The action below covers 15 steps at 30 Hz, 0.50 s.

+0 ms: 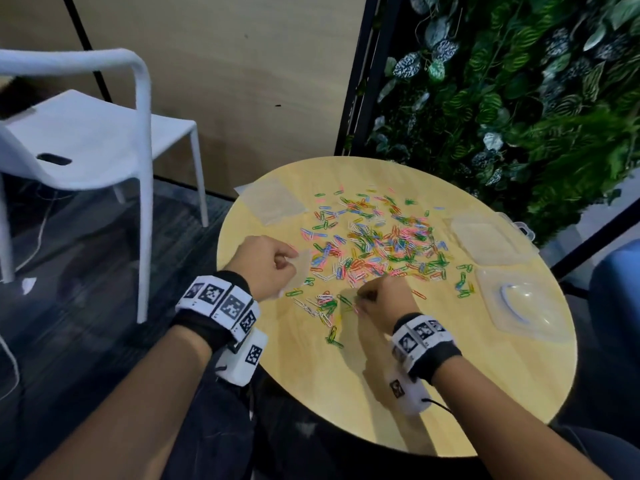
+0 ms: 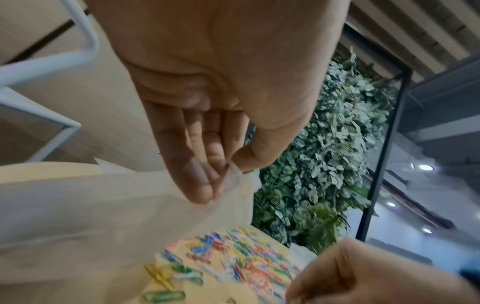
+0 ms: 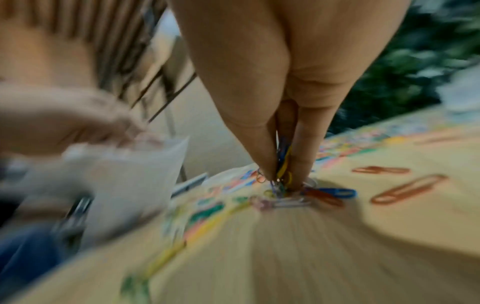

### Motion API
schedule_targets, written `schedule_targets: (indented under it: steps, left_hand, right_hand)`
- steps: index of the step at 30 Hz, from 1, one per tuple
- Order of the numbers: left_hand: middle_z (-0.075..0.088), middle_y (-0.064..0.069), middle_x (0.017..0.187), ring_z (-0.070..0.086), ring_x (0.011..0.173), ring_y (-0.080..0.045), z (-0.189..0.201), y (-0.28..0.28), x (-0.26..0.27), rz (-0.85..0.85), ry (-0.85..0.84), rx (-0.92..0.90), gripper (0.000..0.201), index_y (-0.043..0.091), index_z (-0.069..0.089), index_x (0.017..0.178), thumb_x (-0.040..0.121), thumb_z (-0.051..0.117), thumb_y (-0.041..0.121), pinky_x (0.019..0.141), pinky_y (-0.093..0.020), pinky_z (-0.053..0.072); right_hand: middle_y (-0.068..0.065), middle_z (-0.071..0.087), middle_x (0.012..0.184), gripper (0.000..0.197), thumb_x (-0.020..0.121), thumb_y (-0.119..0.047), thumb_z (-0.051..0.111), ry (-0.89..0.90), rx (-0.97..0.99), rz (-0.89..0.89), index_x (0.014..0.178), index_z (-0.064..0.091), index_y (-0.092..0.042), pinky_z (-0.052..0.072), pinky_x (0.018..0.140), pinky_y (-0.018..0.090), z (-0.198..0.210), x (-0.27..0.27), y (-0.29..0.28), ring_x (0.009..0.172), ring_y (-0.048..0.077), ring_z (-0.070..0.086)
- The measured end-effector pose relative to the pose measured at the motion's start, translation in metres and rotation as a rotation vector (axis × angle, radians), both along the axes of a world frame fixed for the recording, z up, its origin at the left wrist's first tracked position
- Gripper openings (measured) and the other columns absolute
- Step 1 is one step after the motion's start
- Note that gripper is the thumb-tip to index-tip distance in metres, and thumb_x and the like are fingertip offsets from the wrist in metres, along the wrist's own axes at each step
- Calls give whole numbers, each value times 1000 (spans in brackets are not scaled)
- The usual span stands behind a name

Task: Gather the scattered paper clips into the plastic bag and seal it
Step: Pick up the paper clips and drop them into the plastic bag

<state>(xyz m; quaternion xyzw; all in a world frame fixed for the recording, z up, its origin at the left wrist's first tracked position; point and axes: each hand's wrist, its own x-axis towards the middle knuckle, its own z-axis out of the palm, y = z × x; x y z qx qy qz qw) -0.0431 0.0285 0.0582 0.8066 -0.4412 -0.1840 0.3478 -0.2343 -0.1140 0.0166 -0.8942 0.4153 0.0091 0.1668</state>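
Observation:
Several coloured paper clips (image 1: 377, 237) lie scattered across the round wooden table (image 1: 450, 393). My left hand (image 1: 266, 263) pinches the top edge of a small clear plastic bag (image 1: 300, 270) between thumb and fingers, just left of the clips; in the left wrist view the bag (image 2: 103, 216) hangs below that hand (image 2: 228, 170). My right hand (image 1: 377, 301) is bunched with fingertips down on the table, pinching a small bundle of clips (image 3: 281, 162). In the right wrist view that hand (image 3: 283, 181) touches more clips on the wood, and the bag (image 3: 130, 176) shows blurred at the left.
Another flat clear bag (image 1: 273, 200) lies at the table's far left. A clear plastic box (image 1: 491, 242) and its lid (image 1: 523, 303) sit at the right side. A white chair (image 1: 86, 140) stands left of the table. A plant wall (image 1: 519, 81) is behind.

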Motion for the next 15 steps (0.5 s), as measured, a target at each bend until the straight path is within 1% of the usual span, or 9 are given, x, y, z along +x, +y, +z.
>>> schedule_targets:
  steps: [2,3,5,6,8,9,11,13,15]
  left_hand:
    - [66,4,76,60,78,-13,-4,-7,-10,-36,-23,34,25,15,77,102,84,60,12,78,-17,44]
    - [63,5,71,60,76,-14,-5,-10,-13,-41,-30,34,23,15,78,100,85,60,13,79,-18,46]
    - [61,5,66,63,69,-16,-8,-14,-16,-35,-2,25,20,14,77,97,87,61,13,81,-24,54]
    - [63,3,64,64,62,-17,-10,-16,-15,-32,26,19,18,13,77,96,88,61,12,80,-28,58]
    - [67,-4,57,63,48,-15,-12,-20,-15,-34,72,-1,15,10,75,94,90,60,11,72,-29,60]
    - [68,-7,55,62,43,-14,-12,-21,-15,-33,92,-16,14,10,74,93,91,61,10,66,-28,61]
    - [68,-10,55,64,42,-16,-11,-23,-17,-33,145,-43,11,9,72,92,93,61,11,57,-26,60]
    - [68,-10,56,65,44,-18,-10,-24,-20,-38,204,-69,10,9,70,94,94,61,11,54,-28,60]
    - [68,-10,57,66,46,-20,-9,-25,-23,-36,260,-94,10,5,70,95,94,60,9,54,-33,62]
  right_hand:
    - [2,74,89,12,83,-18,70,-145,99,-147,92,78,-14,52,71,25,-2,-13,-14,78,17,66]
    - [3,75,88,12,81,-20,74,-256,190,-238,92,78,-15,55,71,27,-3,-19,-19,76,18,67]
    - [10,75,89,19,78,-12,77,-585,509,-438,96,77,-9,60,76,33,-1,-26,-23,78,23,70]
    - [12,74,95,24,80,-6,75,-742,717,-496,104,74,-2,60,79,31,3,-26,-20,82,23,70]
    - [15,70,109,30,86,0,65,-966,1090,-516,116,64,3,56,87,27,17,-20,-9,96,22,68]
    - [16,68,114,29,88,1,61,-1039,1221,-503,118,61,4,54,90,28,22,-15,-3,102,22,67]
    - [17,67,116,29,91,1,57,-1112,1367,-468,120,58,6,54,91,29,29,-3,6,105,22,66]
    - [18,67,110,28,91,2,57,-1095,1369,-451,118,59,7,56,87,27,30,12,16,99,22,67]
    - [18,69,103,20,90,3,59,-1035,1315,-452,108,63,7,59,78,23,28,26,24,91,23,68]
